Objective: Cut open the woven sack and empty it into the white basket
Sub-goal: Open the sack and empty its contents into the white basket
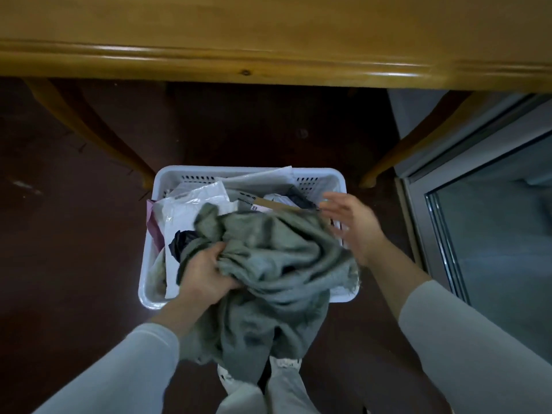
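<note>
A wide wooden table (268, 34) spans the top of the view, seen from above, with a dark reddish floor (74, 234) beneath it and a glass door (493, 234) in a metal frame along the right side. On the floor just in front of the table stands the white basket (170, 171), rectangular with slotted walls, directly below me. The woven sack (277, 264), grey-green and crumpled, lies over the near half of the basket. It covers the near rim and hangs down toward my legs, so its long axis runs from me away toward the table. It looks slack and flat, so I judge that most of what it held is already out. Beyond it, the far half of the basket holds a heap of parcels (191, 204), mostly white plastic mailers, with something dark and something pink among them. My left hand (206, 273) is on the sack's left side, fingers curled tight round a bunched fold of the cloth. My right hand (352, 225) hangs above the basket's right wall, just beside the sack's right edge, with the palm turned inward and the fingers (331, 204) spread and holding nothing. It is blurred, so I cannot tell whether it brushes the cloth. The sack lies to the left of that free hand and slightly nearer to me. To lift or shake the sack clear, I judge the right hand must come inward onto the cloth opposite the left hand's grip.
</note>
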`<state>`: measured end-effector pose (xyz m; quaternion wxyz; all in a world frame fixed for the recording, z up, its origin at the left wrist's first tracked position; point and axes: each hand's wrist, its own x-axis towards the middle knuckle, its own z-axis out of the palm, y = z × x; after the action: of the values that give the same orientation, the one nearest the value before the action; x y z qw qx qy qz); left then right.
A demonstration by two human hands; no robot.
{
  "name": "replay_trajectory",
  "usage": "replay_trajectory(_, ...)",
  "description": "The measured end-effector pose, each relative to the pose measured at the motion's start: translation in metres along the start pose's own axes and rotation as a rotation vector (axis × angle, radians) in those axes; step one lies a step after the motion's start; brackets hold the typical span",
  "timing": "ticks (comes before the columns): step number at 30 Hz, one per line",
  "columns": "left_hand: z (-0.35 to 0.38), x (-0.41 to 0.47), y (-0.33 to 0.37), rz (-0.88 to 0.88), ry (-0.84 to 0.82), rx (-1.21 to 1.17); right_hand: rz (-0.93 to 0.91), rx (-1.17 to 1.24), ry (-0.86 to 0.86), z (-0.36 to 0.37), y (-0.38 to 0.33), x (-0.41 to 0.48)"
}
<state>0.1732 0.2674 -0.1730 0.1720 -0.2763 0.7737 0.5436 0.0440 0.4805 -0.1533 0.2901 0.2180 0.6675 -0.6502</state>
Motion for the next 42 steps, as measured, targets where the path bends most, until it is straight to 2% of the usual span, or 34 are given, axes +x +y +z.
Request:
replay_trajectory(1,-0.009,-0.001,-0.001,-0.071,0.069,-0.159,-0.051,-0.083,0.157,-0.012,0.002,0.006)
replay_trajectory(2,-0.019,-0.001,-0.003,-0.137,0.157,-0.288,-0.078,-0.206,0.243,-0.023,0.008,0.012)
replay_trajectory(4,-0.036,0.001,-0.008,-0.254,0.328,-0.443,-0.041,-0.459,0.184,-0.032,0.026,0.018)
replay_trajectory(6,-0.047,0.005,-0.010,-0.338,0.403,-0.533,0.056,-0.569,0.041,-0.031,0.048,0.020)
replay_trajectory(8,-0.050,0.008,-0.010,-0.379,0.405,-0.573,0.215,-0.499,-0.055,-0.018,0.062,0.019)
replay_trajectory(9,-0.050,0.009,-0.009,-0.382,0.401,-0.587,0.298,-0.378,-0.067,-0.011,0.069,0.022)
replay_trajectory(11,-0.048,0.008,-0.007,-0.373,0.363,-0.603,0.456,0.018,-0.101,0.006,0.079,0.030)
replay_trajectory(13,-0.046,0.008,-0.005,-0.374,0.305,-0.593,0.497,0.328,-0.147,0.026,0.083,0.041)
replay_trajectory(14,-0.044,0.008,-0.003,-0.375,0.276,-0.587,0.483,0.380,-0.140,0.037,0.081,0.044)
replay_trajectory(18,-0.035,0.011,0.003,-0.361,0.216,-0.582,0.479,0.169,0.088,0.060,0.079,0.075)
replay_trajectory(21,-0.030,0.013,0.006,-0.368,0.241,-0.617,0.361,0.186,0.352,0.057,0.060,0.081)
replay_trajectory(23,-0.027,0.014,0.011,-0.387,0.274,-0.646,0.210,0.151,0.511,0.059,0.035,0.064)
replay_trajectory(25,-0.025,0.014,0.016,-0.394,0.302,-0.658,0.071,0.101,0.566,0.061,0.021,0.048)
replay_trajectory(28,-0.024,0.014,0.022,-0.400,0.328,-0.651,-0.102,-0.010,0.539,0.065,0.012,0.028)
replay_trajectory(32,-0.020,0.016,0.026,-0.392,0.336,-0.618,-0.240,-0.205,0.437,0.069,0.013,0.006)
replay_trajectory(42,-0.024,0.014,0.028,-0.440,0.312,-0.597,-0.295,-0.281,0.296,0.076,0.002,-0.025)
